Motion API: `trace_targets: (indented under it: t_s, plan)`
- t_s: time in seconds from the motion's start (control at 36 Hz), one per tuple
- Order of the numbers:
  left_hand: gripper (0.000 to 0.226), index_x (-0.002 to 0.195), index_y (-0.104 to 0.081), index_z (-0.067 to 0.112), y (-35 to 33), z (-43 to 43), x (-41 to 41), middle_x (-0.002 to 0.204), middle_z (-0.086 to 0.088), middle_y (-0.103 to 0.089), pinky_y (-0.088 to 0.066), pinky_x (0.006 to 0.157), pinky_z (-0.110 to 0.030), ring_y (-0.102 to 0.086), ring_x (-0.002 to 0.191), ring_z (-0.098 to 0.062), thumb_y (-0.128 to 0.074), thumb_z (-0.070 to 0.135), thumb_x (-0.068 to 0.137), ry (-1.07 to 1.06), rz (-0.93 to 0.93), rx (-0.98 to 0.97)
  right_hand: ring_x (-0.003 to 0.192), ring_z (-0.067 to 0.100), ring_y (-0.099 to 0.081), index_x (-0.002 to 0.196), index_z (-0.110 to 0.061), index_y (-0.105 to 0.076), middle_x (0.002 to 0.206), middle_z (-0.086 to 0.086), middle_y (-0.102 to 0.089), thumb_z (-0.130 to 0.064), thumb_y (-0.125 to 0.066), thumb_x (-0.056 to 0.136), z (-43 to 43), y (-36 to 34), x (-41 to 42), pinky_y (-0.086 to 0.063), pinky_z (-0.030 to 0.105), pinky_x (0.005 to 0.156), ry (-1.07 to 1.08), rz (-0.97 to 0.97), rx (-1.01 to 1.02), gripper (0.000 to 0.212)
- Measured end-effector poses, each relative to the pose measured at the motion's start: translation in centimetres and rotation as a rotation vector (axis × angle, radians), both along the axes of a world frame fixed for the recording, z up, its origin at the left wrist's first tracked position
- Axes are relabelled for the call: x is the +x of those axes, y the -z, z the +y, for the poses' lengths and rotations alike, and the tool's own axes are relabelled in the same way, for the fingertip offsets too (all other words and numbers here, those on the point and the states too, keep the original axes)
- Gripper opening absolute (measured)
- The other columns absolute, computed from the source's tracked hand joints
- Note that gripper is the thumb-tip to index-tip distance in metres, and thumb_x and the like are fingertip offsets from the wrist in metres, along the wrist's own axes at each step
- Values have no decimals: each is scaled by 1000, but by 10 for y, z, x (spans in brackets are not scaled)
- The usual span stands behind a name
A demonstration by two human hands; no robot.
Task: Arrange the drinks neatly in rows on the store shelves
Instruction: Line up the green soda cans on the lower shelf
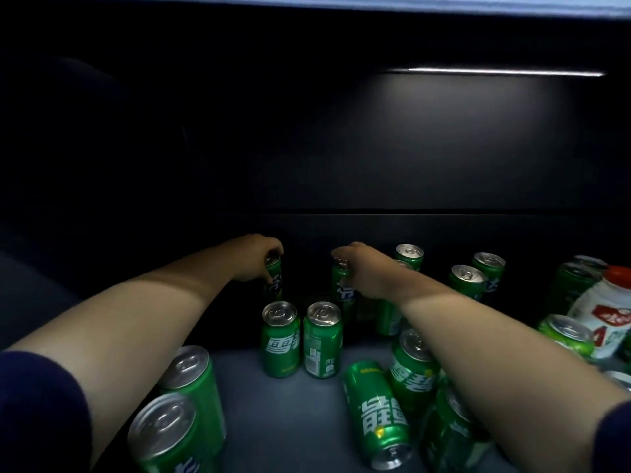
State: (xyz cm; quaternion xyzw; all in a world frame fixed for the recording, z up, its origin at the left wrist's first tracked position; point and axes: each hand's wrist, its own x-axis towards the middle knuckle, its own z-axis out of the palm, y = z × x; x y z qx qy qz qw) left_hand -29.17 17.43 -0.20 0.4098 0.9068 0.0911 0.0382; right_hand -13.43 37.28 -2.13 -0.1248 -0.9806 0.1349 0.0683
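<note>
Both arms reach deep into a dark shelf. My left hand (257,256) grips the top of an upright green soda can (273,279) near the back wall. My right hand (363,268) grips the top of a second upright green can (343,288) a short way to the right. In front of them two green cans (280,339) (322,341) stand side by side. One green can (377,413) lies on its side at the lower middle.
Two green cans (186,397) stand at the lower left under my left arm. Several more green cans (467,281) stand loosely at the right. A white bottle with an orange cap (604,312) leans at the far right. The shelf floor (290,421) is blue-grey.
</note>
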Motion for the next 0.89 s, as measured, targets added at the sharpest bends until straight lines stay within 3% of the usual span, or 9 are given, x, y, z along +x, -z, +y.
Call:
trace_targets:
  t_s: [0.22, 0.36, 0.56, 0.64, 0.69, 0.75, 0.89]
  plan:
    - [70, 131, -56, 27, -33, -19, 29, 127, 1, -58, -49, 89, -31, -59, 109, -18, -88, 18, 70, 35, 79, 33, 128, 24, -52, 147, -16, -49, 141, 6, -49, -7, -70, 89, -5, -23, 24, -32, 15, 96, -70, 178, -27, 63]
    - [70, 133, -55, 26, -70, -34, 59, 126, 0, -58, -45, 87, -29, -56, 110, -19, -88, 22, 71, 54, 149, 52, 133, 21, -48, 146, -21, -49, 145, 3, -47, -14, -72, 90, -11, -57, 49, -37, 25, 108, -132, 279, -42, 61]
    - [69, 135, -52, 33, -107, -55, 111, 126, 4, -56, -44, 91, -29, -55, 114, -18, -85, 31, 75, 16, 197, 105, 125, 17, -50, 142, -25, -52, 136, -3, -49, -19, -76, 86, -34, -93, 91, -41, 29, 105, -210, 386, -136, 61]
    - [70, 135, -53, 34, -104, -61, 133, 130, 3, -60, -49, 96, -33, -58, 113, -18, -86, 30, 74, -15, 127, 125, 116, 8, -47, 138, -31, -52, 128, -12, -47, -26, -76, 87, -44, -92, 107, -38, 26, 96, -274, 382, -159, 57]
    - [71, 138, -51, 33, -96, -64, 146, 134, 2, -59, -47, 94, -28, -58, 115, -17, -85, 29, 75, -19, 113, 126, 114, 10, -50, 134, -31, -54, 128, -8, -52, -29, -77, 85, -50, -86, 112, -38, 26, 93, -319, 387, -136, 54]
    - [73, 141, -50, 32, -85, -68, 160, 138, 3, -55, -42, 93, -22, -55, 121, -16, -83, 28, 77, -2, 140, 149, 116, 12, -53, 132, -27, -56, 128, -3, -56, -29, -79, 84, -56, -75, 116, -42, 27, 96, -362, 379, -138, 53]
    - [73, 137, -56, 27, -67, -83, 187, 133, 2, -57, -44, 102, -30, -54, 120, -14, -87, 16, 71, 19, 146, 269, 115, 8, -53, 122, -32, -56, 122, -7, -59, -28, -81, 81, -75, -45, 131, -43, 29, 100, -435, 336, -190, 48]
